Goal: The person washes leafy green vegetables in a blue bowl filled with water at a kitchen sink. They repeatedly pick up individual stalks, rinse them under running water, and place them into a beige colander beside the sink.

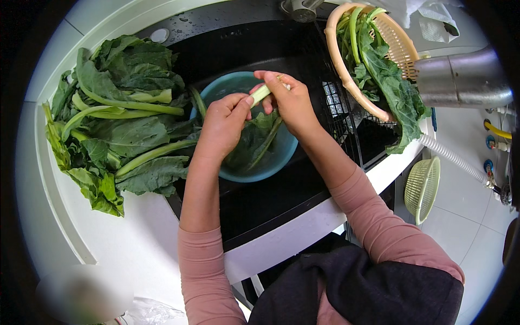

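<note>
Between my two hands a pale green leaf-vegetable stalk [261, 94] is held at a slant above a blue plastic basin [288, 157]. My left hand [227, 120] pinches its lower end between thumb and fingers. At the upper end my right hand [289, 97] grips it, thumb on top, with thin pale shreds at the fingertips. Water and a dark green leaf [260, 140] with its stem are in the basin, partly hidden by my hands. The basin stands in a black sink [252, 211].
Large leafy greens [126, 105] are heaped on the white counter [142, 239] to the left, reaching the basin. An orange plastic basket [345, 77] holding more greens sits at the sink's upper right, near a metal pipe [463, 79]. A faucet [302, 10] overhangs the back edge. A pale green colander [422, 189] stands lower right.
</note>
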Demonstrator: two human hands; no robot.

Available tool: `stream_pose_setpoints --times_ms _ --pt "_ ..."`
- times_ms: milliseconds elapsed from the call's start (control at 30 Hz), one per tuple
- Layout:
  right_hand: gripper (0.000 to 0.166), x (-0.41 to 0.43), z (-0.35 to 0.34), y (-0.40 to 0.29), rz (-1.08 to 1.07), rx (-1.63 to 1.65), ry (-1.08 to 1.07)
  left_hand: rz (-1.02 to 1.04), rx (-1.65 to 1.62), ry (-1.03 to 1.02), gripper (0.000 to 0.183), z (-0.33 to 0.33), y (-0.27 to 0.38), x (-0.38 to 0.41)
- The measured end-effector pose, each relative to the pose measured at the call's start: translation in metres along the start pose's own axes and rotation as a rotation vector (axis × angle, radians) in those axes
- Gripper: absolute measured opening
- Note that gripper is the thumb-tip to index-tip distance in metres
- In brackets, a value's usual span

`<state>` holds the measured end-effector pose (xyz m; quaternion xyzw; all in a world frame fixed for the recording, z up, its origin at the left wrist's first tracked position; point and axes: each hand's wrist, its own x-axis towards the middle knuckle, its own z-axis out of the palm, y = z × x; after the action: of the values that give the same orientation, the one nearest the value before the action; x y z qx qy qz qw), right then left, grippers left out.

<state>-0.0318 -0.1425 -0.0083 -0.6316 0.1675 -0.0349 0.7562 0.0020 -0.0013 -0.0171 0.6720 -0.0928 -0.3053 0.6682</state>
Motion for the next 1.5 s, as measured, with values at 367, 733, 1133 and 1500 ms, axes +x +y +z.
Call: stream_pose_setpoints --times_ms 367,733,1133,1500 --pt "0.035 -0.003 0.005 0.004 -0.011 0.036 -0.097 -0.093 -0.004 0.045 0.026 -0.002 0.002 0.002" --pt "0.039 0.000 0.008 0.002 0.114 0.331 0.017 -0.006 -0.120 -0.090 0.028 -0.002 -0.004 0.003" --pt "0.031 0.039 -0.009 0.099 0.563 -0.267 0.072 -0.131 0.680 0.181 0.051 -0.006 -0.024 0.003" --pt "0.040 0.048 0.014 0.169 0.283 -1.192 0.226 -0.334 0.929 -0.101 0.065 -0.004 -0.009 -0.007"
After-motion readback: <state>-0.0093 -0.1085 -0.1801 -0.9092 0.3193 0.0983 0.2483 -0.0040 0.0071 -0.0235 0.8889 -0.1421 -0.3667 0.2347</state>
